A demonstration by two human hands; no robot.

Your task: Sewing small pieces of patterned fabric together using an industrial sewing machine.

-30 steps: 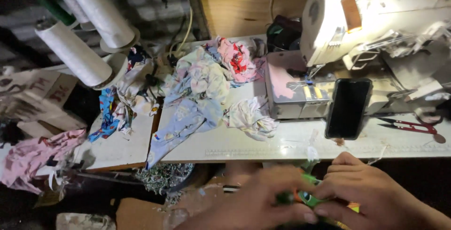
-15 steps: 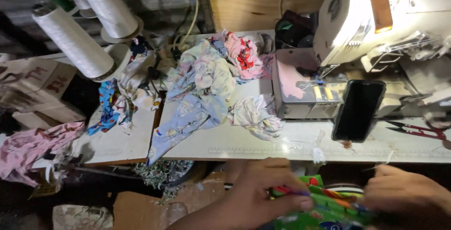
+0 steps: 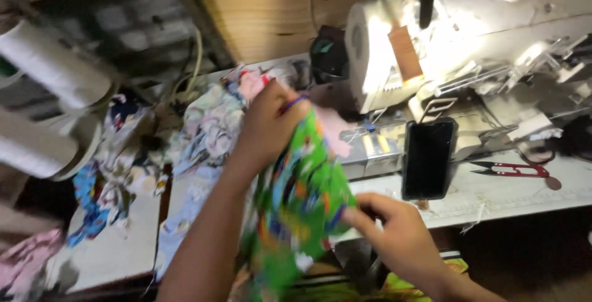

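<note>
Low in the frame, right of centre, the right hand [image 3: 394, 231] is closed in a pinch on the lower edge of a green printed cloth [image 3: 299, 200], fingers curled around the fabric. The cloth hangs in the middle of the frame, blurred, stretched between both hands and held above the near edge of the surface [image 3: 493, 200]. Higher up, at centre, the left hand [image 3: 268, 126] is clenched around the cloth's top end, its forearm running down to the bottom edge of the frame.

Behind the cloth, to the right, a dark phone [image 3: 428, 159] stands upright on the pale surface, and red thread snips [image 3: 515, 170] lie further right. To the left of the hands a heap of patterned fabric scraps [image 3: 206, 132] covers the surface. Beyond, the white sewing machine [image 3: 456, 37] fills the upper right, and large white thread cones [image 3: 52, 67] lie at the upper left.
</note>
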